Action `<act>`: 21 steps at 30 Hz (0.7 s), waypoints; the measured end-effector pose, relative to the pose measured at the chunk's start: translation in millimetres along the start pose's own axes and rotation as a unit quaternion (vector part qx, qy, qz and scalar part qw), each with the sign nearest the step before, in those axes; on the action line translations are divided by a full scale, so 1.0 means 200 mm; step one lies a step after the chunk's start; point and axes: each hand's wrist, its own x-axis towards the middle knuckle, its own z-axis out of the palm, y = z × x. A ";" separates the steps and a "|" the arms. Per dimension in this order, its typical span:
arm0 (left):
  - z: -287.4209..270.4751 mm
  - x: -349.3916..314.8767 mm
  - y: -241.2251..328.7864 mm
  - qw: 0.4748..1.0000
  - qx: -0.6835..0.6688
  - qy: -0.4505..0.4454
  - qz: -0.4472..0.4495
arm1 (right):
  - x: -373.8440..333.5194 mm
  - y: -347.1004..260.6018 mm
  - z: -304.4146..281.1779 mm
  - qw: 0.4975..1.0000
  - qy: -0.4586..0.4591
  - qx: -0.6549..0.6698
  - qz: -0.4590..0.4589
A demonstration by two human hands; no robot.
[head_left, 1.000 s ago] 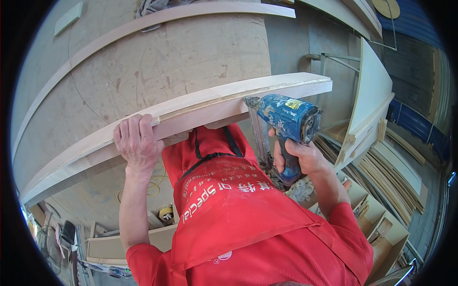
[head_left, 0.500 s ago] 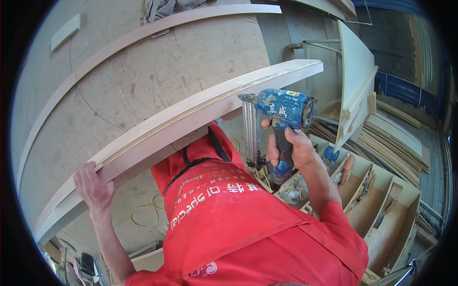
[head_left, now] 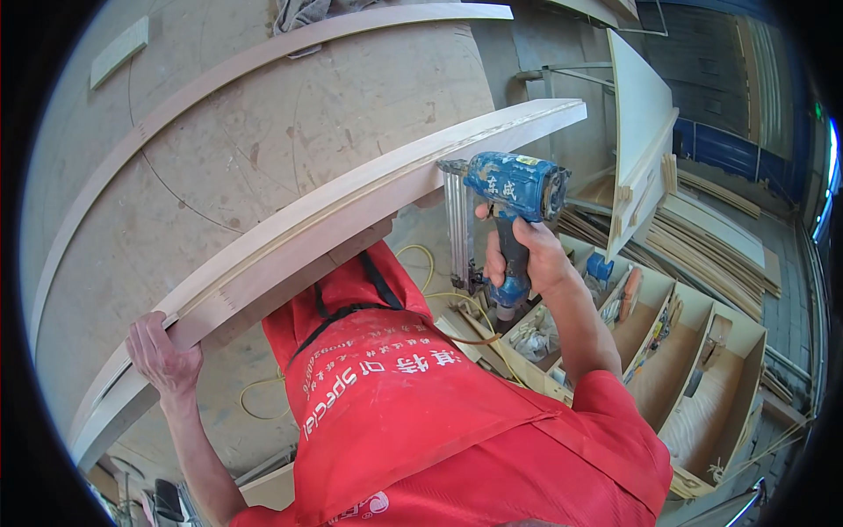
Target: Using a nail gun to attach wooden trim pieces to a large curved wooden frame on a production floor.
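Gripping a blue, paint-worn nail gun (head_left: 509, 180) by its black handle, the right hand (head_left: 537, 255) has its fingers wrapped closed. The gun's metal nose lies at the front face of a long, gently curved beam of pale layered wood (head_left: 351, 206) (whether the two touch cannot be told from this view), and a slim silver magazine hangs below the nose. The left hand (head_left: 165, 356) has its fingers closed over the beam near its left end. The beam runs aslant along the near side of a broad grey-brown table (head_left: 351, 114), its right end projecting past the table's edge. Farther back on the table lies a thin, curved strip of pale wood (head_left: 143, 132).

At lower right stands an open box of pale wood (head_left: 744, 347), divided into long compartments. The compartment nearest the gun contains crumpled clear plastic (head_left: 537, 338); toward the box's far end sits a small bright-blue object (head_left: 599, 266), its kind unclear. The next compartment to the right holds an orange-handled tool (head_left: 630, 294); the one after, a cluster of small tools (head_left: 667, 325), too small to tell apart. In the rightmost, a slender dark-ended tool (head_left: 694, 382) lies near the divider.
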 end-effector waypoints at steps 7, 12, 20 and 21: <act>0.06 0.08 0.15 1.000 -0.001 0.008 0.003 | 0.01 -0.05 -0.18 1.000 -0.013 -0.013 0.000; 0.22 0.41 0.76 1.000 0.000 0.007 0.000 | -0.01 -0.30 -0.83 1.000 -0.007 -0.023 0.002; 0.43 1.04 1.91 1.000 0.003 0.009 -0.003 | -0.06 -0.85 -2.03 0.999 -0.005 -0.039 0.008; 0.44 1.09 1.99 1.000 0.003 0.006 -0.004 | -0.07 -0.89 -2.11 1.000 -0.005 -0.029 0.009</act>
